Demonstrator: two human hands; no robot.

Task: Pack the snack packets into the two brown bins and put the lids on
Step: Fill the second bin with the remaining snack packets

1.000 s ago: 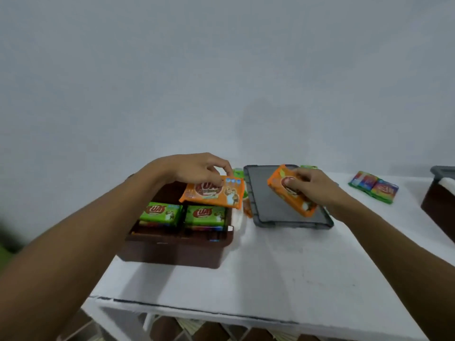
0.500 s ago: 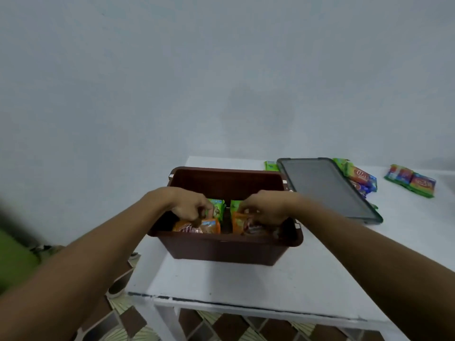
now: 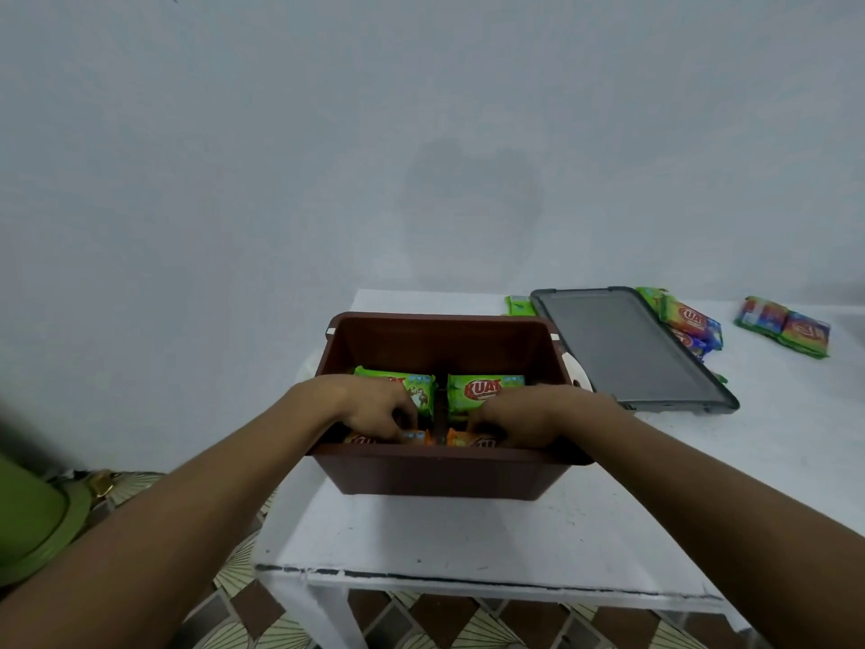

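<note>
Both inside brown bin | left grip pinches left orange packet | right grip clasps right orange packet

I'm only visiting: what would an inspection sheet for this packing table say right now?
Surface: white painted table, front edge chipped.
Job's things: open brown plastic bin holds green packets behind, orange packets in front; flat grey lid lies beside it; multicoloured packets loose on table.
Clutter: nothing seen.
Grippers: left hand and right hand inside bin, each gripping an orange packet.
Cables: nothing seen.
Surroundings: pale wall, patterned tiled floor, green object at left.
</note>
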